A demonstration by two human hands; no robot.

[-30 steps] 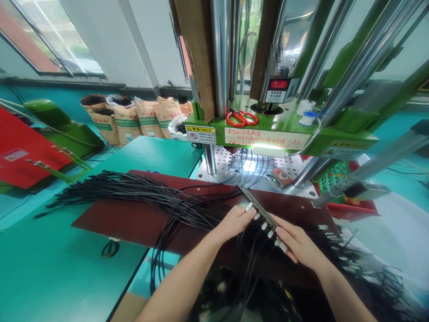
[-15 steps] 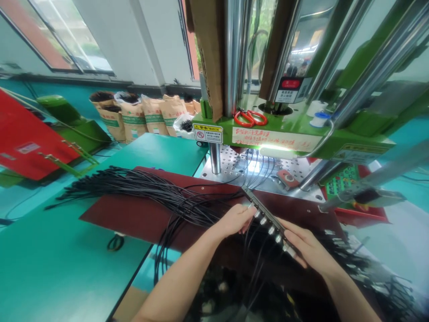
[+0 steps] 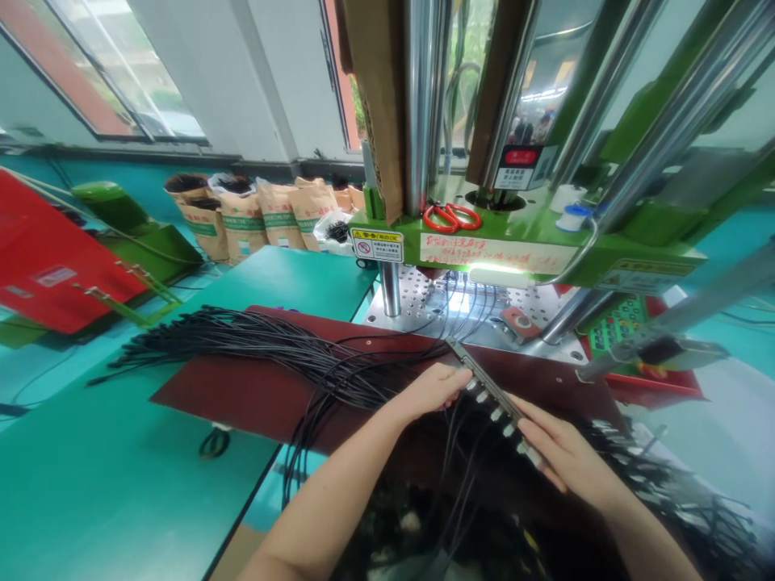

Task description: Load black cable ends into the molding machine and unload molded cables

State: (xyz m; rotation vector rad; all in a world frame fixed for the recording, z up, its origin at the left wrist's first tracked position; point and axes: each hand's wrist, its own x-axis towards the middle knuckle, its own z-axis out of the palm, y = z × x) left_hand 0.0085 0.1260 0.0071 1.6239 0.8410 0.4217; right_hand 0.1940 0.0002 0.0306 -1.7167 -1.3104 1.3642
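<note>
A narrow dark metal bar (image 3: 488,382), tilted down to the right, is held between my two hands above the brown board. Several silvery cable connectors (image 3: 496,414) stick out along its near edge, with black cables hanging below. My left hand (image 3: 437,387) is closed at the bar's upper left part, the thumb against its edge beside the first connector; its fingertips are partly hidden. Around the lower right end, my right hand (image 3: 560,452) is wrapped, fingers along the far side. A thick bundle of black cables (image 3: 266,347) lies on the brown board (image 3: 224,395) to the left.
Beyond the board stands a green press with a perforated metal bed (image 3: 412,298), a lit gap and steel columns. Red-handled scissors (image 3: 451,216) and spools (image 3: 575,216) rest on it. A green table (image 3: 90,476) extends left. More cables (image 3: 684,492) lie at right.
The bar and both hands have shifted slightly right and down in view. My grip on the bar looks the same. The camera view has moved a little.
</note>
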